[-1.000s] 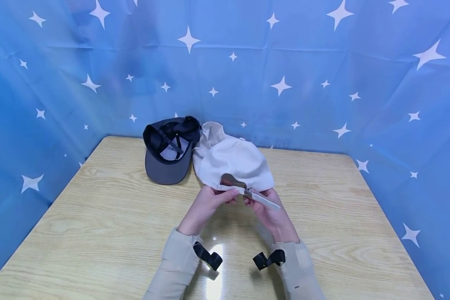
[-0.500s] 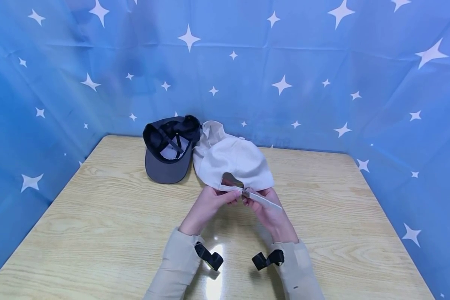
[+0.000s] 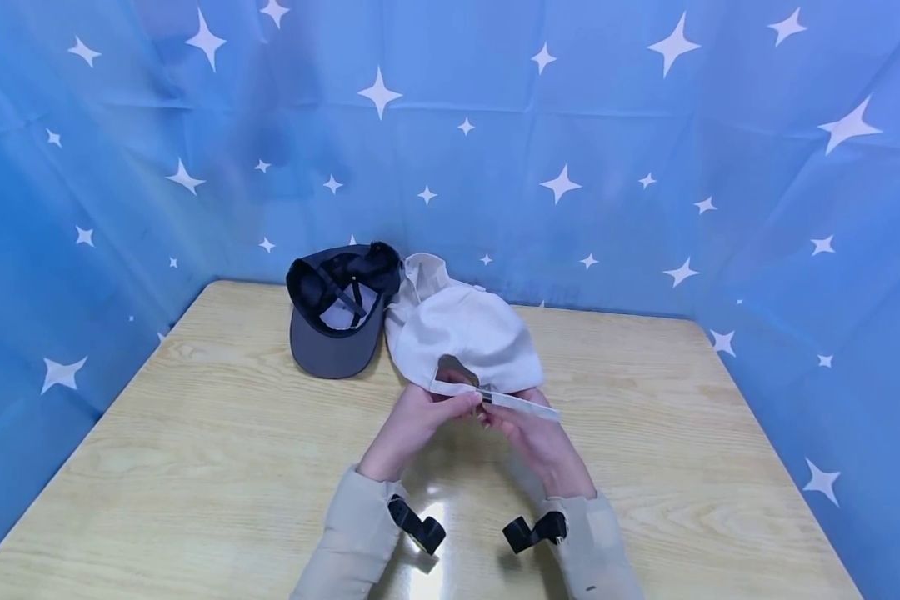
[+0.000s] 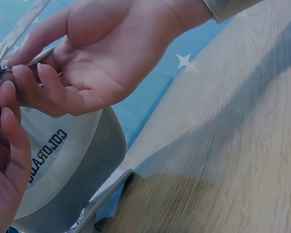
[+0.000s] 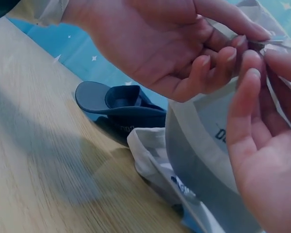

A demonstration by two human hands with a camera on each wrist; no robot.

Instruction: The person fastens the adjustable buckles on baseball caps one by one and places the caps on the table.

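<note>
My left hand [image 3: 418, 421] and right hand [image 3: 536, 433] meet at the back strap [image 3: 525, 406] of a white baseball cap [image 3: 468, 333]. The left thumb and fingers pinch the strap beside its small metal buckle [image 3: 486, 395]. From the other side, the right fingers grip the strap close to the buckle, and its loose end sticks out over the right hand. The cap's back opening faces me. In the left wrist view, dark lettering [image 4: 48, 155] shows on the cap's grey-white inside. Fingertips partly hide the buckle in both wrist views.
A dark navy cap [image 3: 336, 312] lies upside down at the back left, brim toward me. Touching it, another off-white cap [image 3: 425, 273] sits partly behind the held one. The wooden table [image 3: 195, 467] ends at a blue star-patterned curtain [image 3: 480, 150].
The head view has tilted up slightly. The strap's loose end now lies more level, and the buckle has shifted slightly left toward the left thumb. Both hands keep their hold.
</note>
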